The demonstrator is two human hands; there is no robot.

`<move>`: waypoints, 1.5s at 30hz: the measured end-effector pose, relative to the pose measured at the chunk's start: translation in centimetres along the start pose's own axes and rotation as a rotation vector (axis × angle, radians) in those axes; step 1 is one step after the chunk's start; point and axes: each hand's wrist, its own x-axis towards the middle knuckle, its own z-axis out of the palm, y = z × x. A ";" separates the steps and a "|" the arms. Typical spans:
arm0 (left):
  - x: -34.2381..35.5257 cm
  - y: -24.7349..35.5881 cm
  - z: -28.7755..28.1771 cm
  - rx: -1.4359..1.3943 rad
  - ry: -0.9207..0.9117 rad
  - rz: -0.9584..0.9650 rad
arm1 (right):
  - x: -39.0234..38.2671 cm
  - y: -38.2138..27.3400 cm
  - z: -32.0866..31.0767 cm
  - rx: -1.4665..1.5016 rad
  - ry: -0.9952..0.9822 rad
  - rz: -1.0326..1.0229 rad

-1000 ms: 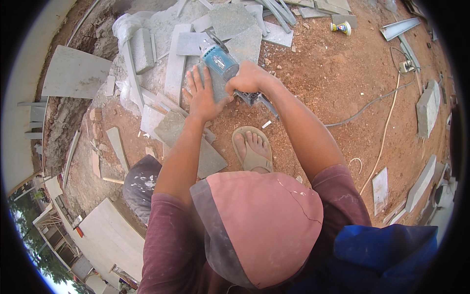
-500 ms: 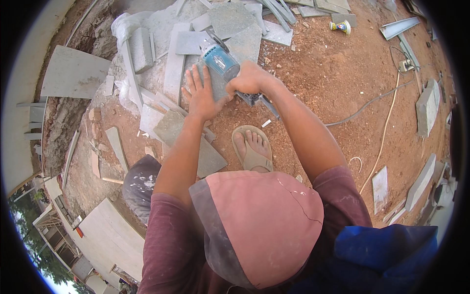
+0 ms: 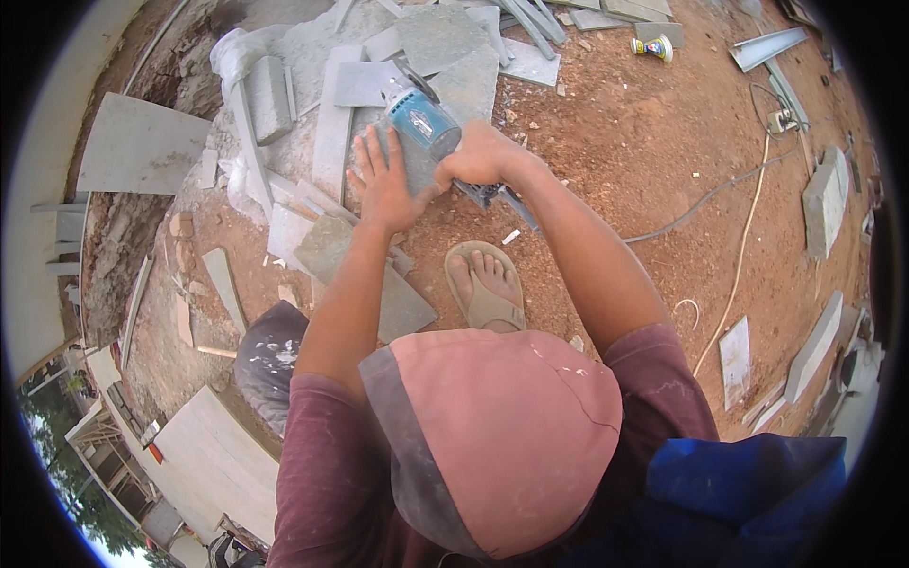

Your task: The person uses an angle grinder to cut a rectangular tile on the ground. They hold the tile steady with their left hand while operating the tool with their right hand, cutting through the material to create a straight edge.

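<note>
My right hand (image 3: 481,156) is wrapped round the rear end of a teal angle grinder (image 3: 421,118). The grinder's head and disc guard point away from me, over stone slabs on the ground. Fingers spread, my left hand (image 3: 386,185) lies flat on a grey stone slab (image 3: 423,170) just left of the grinder body. Beside the grinder head lies a smaller light-grey slab (image 3: 365,85). Whether the disc touches stone cannot be made out. My foot in a beige sandal (image 3: 488,284) stands close below the hands.
Grey slabs and narrow offcuts (image 3: 333,142) are strewn around the hands, with another broken slab (image 3: 402,308) by my left forearm. A grey cable (image 3: 682,222) and a cream cord (image 3: 753,237) cross the reddish dirt at right. A small cup (image 3: 651,48) lies at the far right.
The whole view has shifted slightly to the left. Both hands and the grinder keep nearly the same position on the slab.
</note>
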 end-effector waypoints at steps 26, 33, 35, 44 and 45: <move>0.0 0.1 0.0 -0.008 0.001 0.005 | 0.5 0.3 0.3 0.018 -0.008 0.017; 0.1 -0.3 0.5 0.054 0.021 0.004 | -0.2 0.2 0.1 0.010 -0.013 0.013; 0.1 -0.2 0.5 0.059 0.021 0.003 | -0.1 0.4 0.3 -0.001 0.004 0.005; 0.0 0.2 0.0 -0.017 -0.003 -0.003 | 0.5 0.5 0.1 0.036 -0.023 -0.013; 0.0 0.2 0.0 -0.017 -0.002 -0.005 | 0.5 0.4 0.1 0.036 -0.025 -0.008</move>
